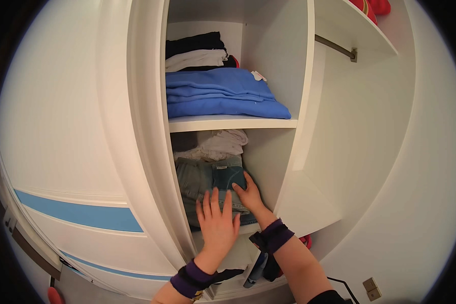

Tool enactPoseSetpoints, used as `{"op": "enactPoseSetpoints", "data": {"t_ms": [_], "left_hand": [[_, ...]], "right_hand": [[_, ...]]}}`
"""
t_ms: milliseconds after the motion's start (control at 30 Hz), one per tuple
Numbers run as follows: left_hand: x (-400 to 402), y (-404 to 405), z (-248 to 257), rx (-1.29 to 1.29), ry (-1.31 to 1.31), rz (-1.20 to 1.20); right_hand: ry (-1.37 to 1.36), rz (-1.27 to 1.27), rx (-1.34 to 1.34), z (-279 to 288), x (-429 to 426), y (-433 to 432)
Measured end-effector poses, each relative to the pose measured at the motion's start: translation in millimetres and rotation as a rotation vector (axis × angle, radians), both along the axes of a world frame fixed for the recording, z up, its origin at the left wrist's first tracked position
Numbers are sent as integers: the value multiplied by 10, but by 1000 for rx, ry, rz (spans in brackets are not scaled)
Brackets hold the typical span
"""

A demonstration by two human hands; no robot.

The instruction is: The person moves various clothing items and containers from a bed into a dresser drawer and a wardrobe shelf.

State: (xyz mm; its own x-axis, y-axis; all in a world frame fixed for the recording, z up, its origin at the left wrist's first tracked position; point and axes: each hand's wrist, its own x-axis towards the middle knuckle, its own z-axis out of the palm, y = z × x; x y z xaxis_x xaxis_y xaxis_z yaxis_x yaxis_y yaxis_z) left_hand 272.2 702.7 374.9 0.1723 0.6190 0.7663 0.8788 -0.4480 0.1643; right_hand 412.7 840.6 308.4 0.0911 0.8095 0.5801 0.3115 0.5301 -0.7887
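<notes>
Folded denim jeans [197, 176] lie in the middle compartment of a white wardrobe, a dark blue back pocket [228, 178] facing up. My left hand [217, 224] is spread palm down over the front of the jeans; whether it touches them I cannot tell. At their right side is my right hand [249, 192], thumb toward the pocket and fingers along the edge of the denim. Its fingertips are partly hidden, so a grip is not certain. Behind the jeans sits a crumpled white garment [228, 142]. Both wrists wear purple bands.
A shelf board [231, 124] above carries folded blue cloth [220, 91] and a black-and-white clothes stack [195, 45]. A sliding door [68, 114] stands left, a vertical divider [307, 76] right. Beyond it is a hanging rail [336, 47]. More clothes [256, 269] lie below.
</notes>
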Motion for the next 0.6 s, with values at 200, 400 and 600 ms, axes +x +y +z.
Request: {"op": "enactPoseSetpoints", "data": {"t_ms": [200, 400, 600], "left_hand": [[-115, 208, -583, -122, 63, 59], [-31, 334, -694, -135, 108, 46], [-24, 371, -758, -143, 121, 51]], "right_hand": [[63, 57, 52, -227, -19, 203], [167, 57, 116, -193, 8, 17], [-45, -94, 179, -350, -69, -722]]}}
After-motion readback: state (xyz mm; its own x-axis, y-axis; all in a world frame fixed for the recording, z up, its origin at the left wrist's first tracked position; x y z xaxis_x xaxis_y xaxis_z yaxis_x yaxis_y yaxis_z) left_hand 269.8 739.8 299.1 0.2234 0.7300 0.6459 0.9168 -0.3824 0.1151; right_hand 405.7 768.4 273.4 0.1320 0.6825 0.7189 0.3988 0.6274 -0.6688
